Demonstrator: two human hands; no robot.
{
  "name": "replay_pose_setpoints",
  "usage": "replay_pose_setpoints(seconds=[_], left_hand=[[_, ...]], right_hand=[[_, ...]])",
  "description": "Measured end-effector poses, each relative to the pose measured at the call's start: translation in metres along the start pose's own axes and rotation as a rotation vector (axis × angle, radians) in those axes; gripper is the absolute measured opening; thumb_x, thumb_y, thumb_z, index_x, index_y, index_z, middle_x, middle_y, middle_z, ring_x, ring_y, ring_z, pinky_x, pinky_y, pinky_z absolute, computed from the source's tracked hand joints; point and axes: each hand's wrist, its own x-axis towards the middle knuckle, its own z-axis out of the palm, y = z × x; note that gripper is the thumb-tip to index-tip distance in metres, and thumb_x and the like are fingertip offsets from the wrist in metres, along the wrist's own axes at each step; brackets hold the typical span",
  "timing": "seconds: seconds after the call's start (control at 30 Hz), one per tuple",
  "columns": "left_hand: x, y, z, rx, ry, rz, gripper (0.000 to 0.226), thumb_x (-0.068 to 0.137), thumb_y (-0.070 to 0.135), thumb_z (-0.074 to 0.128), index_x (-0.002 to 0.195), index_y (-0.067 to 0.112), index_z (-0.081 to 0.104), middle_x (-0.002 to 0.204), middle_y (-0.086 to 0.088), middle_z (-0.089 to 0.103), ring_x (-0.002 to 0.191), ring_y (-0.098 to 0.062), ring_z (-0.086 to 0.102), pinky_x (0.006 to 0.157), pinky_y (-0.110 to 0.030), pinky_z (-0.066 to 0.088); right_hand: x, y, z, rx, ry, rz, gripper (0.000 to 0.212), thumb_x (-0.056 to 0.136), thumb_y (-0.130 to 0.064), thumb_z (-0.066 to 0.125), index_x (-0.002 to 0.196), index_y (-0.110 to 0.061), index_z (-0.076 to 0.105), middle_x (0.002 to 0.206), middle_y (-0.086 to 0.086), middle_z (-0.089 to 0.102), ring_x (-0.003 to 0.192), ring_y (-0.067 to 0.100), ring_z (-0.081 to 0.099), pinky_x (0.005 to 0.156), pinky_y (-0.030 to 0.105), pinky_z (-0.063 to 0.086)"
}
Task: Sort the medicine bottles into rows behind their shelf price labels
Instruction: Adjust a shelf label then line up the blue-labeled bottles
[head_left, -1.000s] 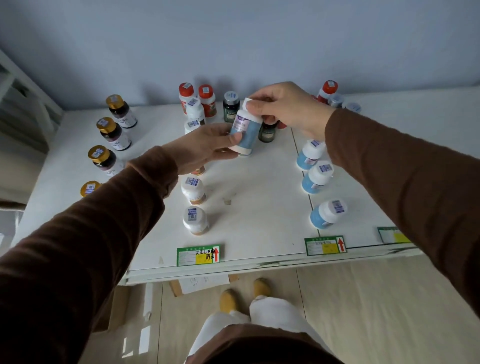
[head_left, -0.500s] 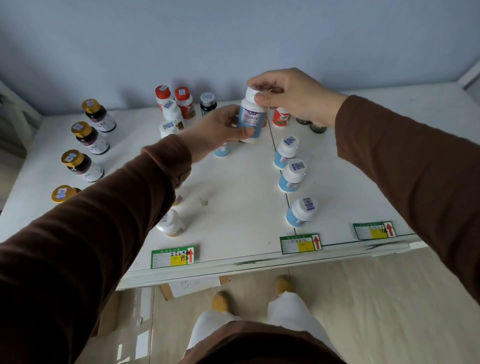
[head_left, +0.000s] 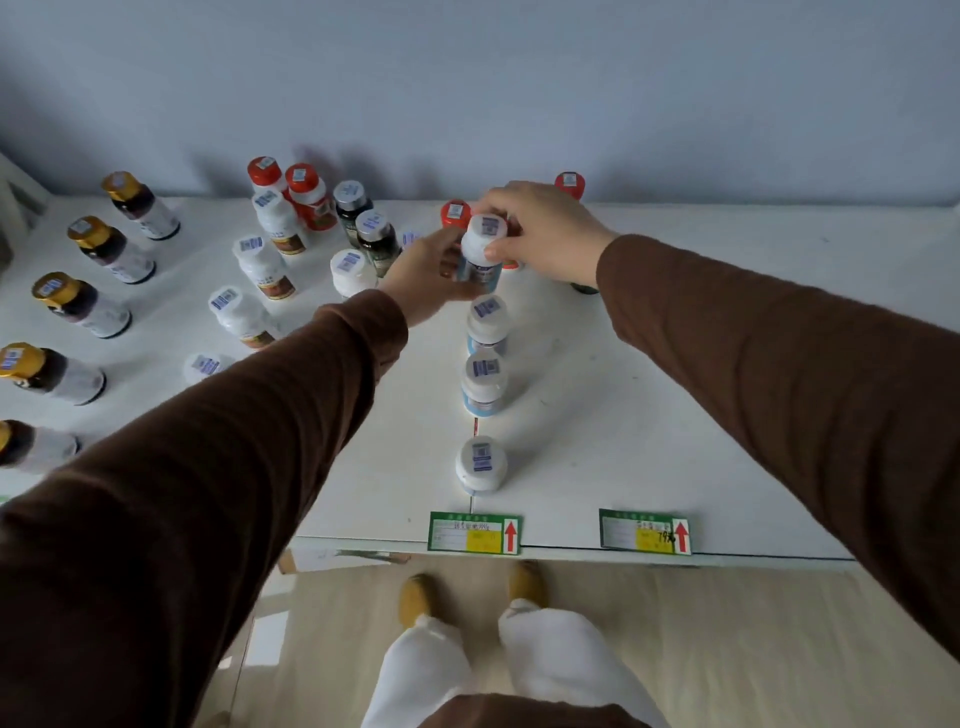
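Both hands hold one blue-and-white bottle (head_left: 482, 250) upright at the far end of a row. My left hand (head_left: 426, 280) grips its side and my right hand (head_left: 540, 228) pinches its white cap. In front of it stand three matching blue bottles (head_left: 484, 382) in a line running back from a green price label (head_left: 474, 532) on the shelf's front edge. A second price label (head_left: 644, 531) lies to the right with no bottles near it. Red-capped bottles (head_left: 456, 213) stand just behind my hands, partly hidden.
A gold-capped brown bottle row (head_left: 83, 304) runs down the far left. White bottles with brown labels (head_left: 260, 265), red-capped bottles (head_left: 306, 195) and dark green bottles (head_left: 375, 239) stand left of centre. The white shelf (head_left: 701, 415) ends at a front edge; floor and my feet lie below.
The held blue bottle has moved right and down to the back of the blue row. The camera has shifted, so the whole shelf sits further left in view.
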Motion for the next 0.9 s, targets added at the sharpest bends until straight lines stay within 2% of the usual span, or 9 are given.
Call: replay_pose_setpoints(seconds=[0.2, 0.33, 0.43, 0.5, 0.63, 0.9], left_hand=[[0.015, -0.009, 0.018, 0.081, 0.001, -0.07, 0.056, 0.08, 0.001, 0.077, 0.131, 0.006, 0.055, 0.122, -0.01, 0.066, 0.113, -0.023, 0.064, 0.102, -0.036, 0.049], [0.02, -0.011, 0.024, 0.071, -0.013, -0.089, 0.059, 0.082, -0.002, 0.073, 0.136, 0.007, 0.052, 0.124, -0.009, 0.065, 0.113, -0.023, 0.063, 0.1, -0.032, 0.049], [0.022, -0.015, 0.028, 0.078, -0.014, -0.084, 0.055, 0.083, -0.005, 0.069, 0.135, 0.006, 0.053, 0.121, -0.008, 0.065, 0.11, -0.023, 0.063, 0.095, -0.026, 0.05], [0.021, -0.018, 0.03, 0.064, -0.007, -0.095, 0.053, 0.084, -0.007, 0.067, 0.134, 0.005, 0.053, 0.12, -0.009, 0.065, 0.11, -0.024, 0.063, 0.094, -0.027, 0.051], [0.021, -0.021, 0.03, 0.062, -0.006, -0.124, 0.053, 0.086, -0.004, 0.066, 0.136, 0.009, 0.052, 0.123, -0.008, 0.064, 0.113, -0.023, 0.062, 0.099, -0.036, 0.051], [0.016, -0.02, 0.027, 0.088, -0.001, -0.155, 0.051, 0.087, -0.001, 0.066, 0.135, 0.012, 0.052, 0.124, -0.004, 0.062, 0.114, -0.02, 0.059, 0.098, -0.031, 0.049]], right_hand=[[0.01, 0.021, 0.017, -0.069, -0.075, 0.007, 0.043, 0.089, -0.025, 0.066, 0.13, -0.021, 0.056, 0.128, 0.004, 0.057, 0.116, 0.024, 0.054, 0.096, 0.033, 0.041], [0.012, 0.026, 0.02, -0.074, -0.08, 0.013, 0.042, 0.089, -0.024, 0.065, 0.129, -0.022, 0.056, 0.124, 0.005, 0.057, 0.111, 0.025, 0.056, 0.096, 0.039, 0.044], [0.012, 0.028, 0.023, -0.088, -0.091, 0.001, 0.042, 0.089, -0.024, 0.065, 0.129, -0.022, 0.056, 0.124, 0.006, 0.056, 0.111, 0.026, 0.056, 0.091, 0.033, 0.042], [0.012, 0.029, 0.025, -0.094, -0.091, 0.001, 0.043, 0.089, -0.025, 0.065, 0.131, -0.022, 0.055, 0.126, 0.006, 0.055, 0.112, 0.025, 0.055, 0.087, 0.03, 0.038], [0.012, 0.027, 0.027, -0.111, -0.081, -0.013, 0.046, 0.089, -0.026, 0.065, 0.133, -0.02, 0.054, 0.128, 0.005, 0.055, 0.113, 0.025, 0.056, 0.086, 0.03, 0.038], [0.008, 0.023, 0.022, -0.138, -0.123, -0.018, 0.049, 0.091, -0.026, 0.061, 0.139, -0.02, 0.049, 0.131, 0.008, 0.054, 0.115, 0.028, 0.055, 0.092, 0.036, 0.043]])
